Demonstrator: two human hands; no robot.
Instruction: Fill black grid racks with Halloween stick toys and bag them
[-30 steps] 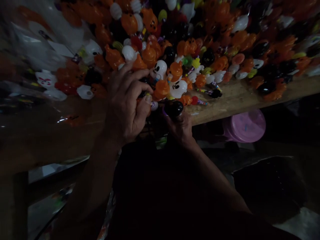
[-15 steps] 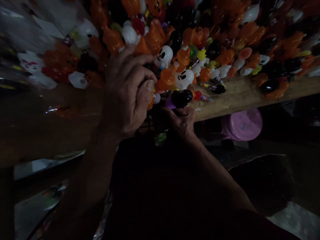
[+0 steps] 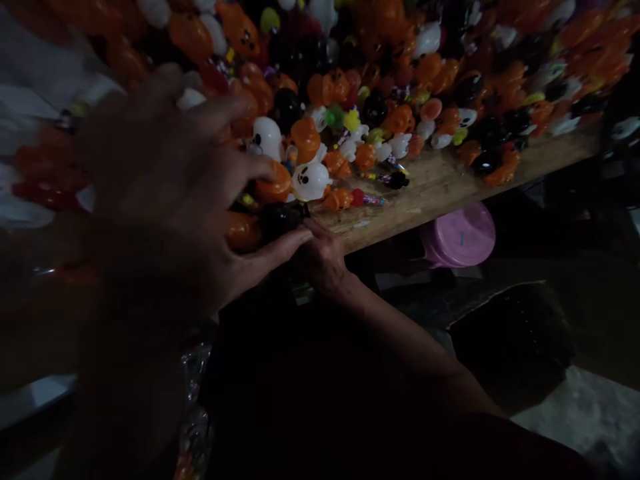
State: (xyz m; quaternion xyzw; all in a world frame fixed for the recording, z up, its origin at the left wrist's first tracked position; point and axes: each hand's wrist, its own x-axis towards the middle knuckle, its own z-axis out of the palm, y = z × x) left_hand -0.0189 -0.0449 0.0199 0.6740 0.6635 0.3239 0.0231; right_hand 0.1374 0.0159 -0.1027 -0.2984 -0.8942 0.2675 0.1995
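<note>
Black toy: the dark one at the table's front edge, sitting in the gap between the thumb of the left hand and the right hand. Too dark to make out its shape.
Orange toy: just left of it, also framed by the left thumb and fingers. Can't tell if they're touching it.
Left hand: spread wide, thumb stuck out toward the right hand, pretty blurry. Not clamped on anything I can see. My guess is the wide spread gives the black toy room.
Right hand: low at the edge, fingertips hidden behind the left thumb, so no clue whether it's gripping. Being that low probably lets it steady stuff from the near side.
Ghost: white one just past the black toy, orange pumpkin beside it, a left fingertip right by the pumpkin.
Pile: loads more toys heaped behind, on the wooden table. Pink tub below.
Vs half a second ago: left hand was curled, now fanned out; black toy was below the ghost, now further left.
</note>
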